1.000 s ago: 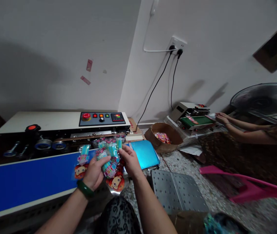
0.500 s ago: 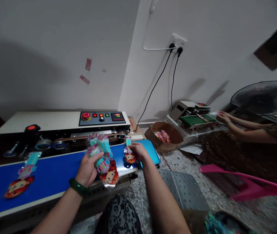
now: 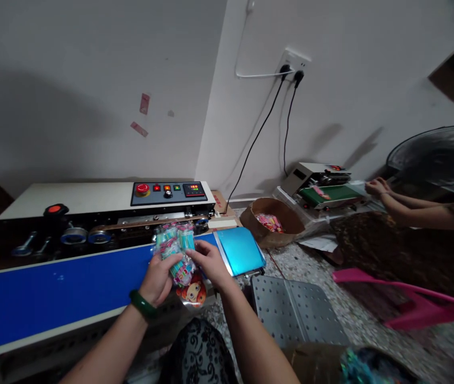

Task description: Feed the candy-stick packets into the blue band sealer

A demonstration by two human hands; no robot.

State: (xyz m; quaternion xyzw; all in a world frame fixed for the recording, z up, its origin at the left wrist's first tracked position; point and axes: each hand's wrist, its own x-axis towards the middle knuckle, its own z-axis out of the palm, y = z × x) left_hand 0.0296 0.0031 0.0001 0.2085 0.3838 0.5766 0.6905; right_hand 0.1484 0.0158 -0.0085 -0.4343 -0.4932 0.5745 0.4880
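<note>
My left hand (image 3: 158, 281), with a green bangle on its wrist, is closed round a bunch of clear plastic packets (image 3: 176, 250). They hold striped teal and pink contents, and a cartoon face with red hair shows at the lower end. At the right edge of the bunch, the thumb and fingers of my right hand (image 3: 207, 261) are pressed together on the packets; the exact grip is partly hidden. Both hands are over the near edge of the blue conveyor belt (image 3: 86, 288) of a sealing machine (image 3: 70, 200).
A control panel (image 3: 168, 193) with a red knob and lit display tops the machine. A shiny blue plate (image 3: 240, 250) extends the belt's right end. Beyond are a cardboard box (image 3: 251, 218) of packets, a grey perforated stool (image 3: 291, 309), a pink chair (image 3: 403, 298) and another person's hands (image 3: 376, 188) beside a green belt.
My right hand has moved left from the belt's end to the bunch. The packet on the belt's left is out of sight. The other person's hands have drawn back from the green belt.
</note>
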